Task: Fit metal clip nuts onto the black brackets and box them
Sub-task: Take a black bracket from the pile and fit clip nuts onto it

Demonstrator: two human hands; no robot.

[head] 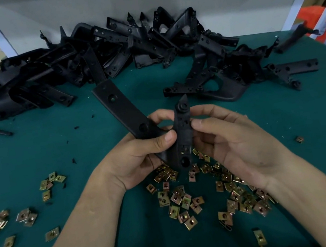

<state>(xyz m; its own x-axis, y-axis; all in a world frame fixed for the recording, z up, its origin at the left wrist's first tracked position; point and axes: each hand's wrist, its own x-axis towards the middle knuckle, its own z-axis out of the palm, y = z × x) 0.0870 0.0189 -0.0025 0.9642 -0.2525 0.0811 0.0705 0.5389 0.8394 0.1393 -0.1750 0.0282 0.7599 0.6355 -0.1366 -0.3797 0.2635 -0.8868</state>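
Loose clip nuts (181, 202) lay scattered on the green surface (56, 142), beneath the held bracket (184, 141) and nearer than it. The left grip (140, 160) was curled around that bracket's bend, and the right grip (234, 146) pinched its upright arm. Beyond the bracket, more brackets (105, 47) lay heaped.

left hand (140, 160): fingers curled, gripping | right hand (233, 140): fingers pinching

Matt black brackets (106, 53), seemingly plastic, lie on teal cloth-like table cover (35, 145) beside shiny brass-toned metal clip nuts (181, 202).
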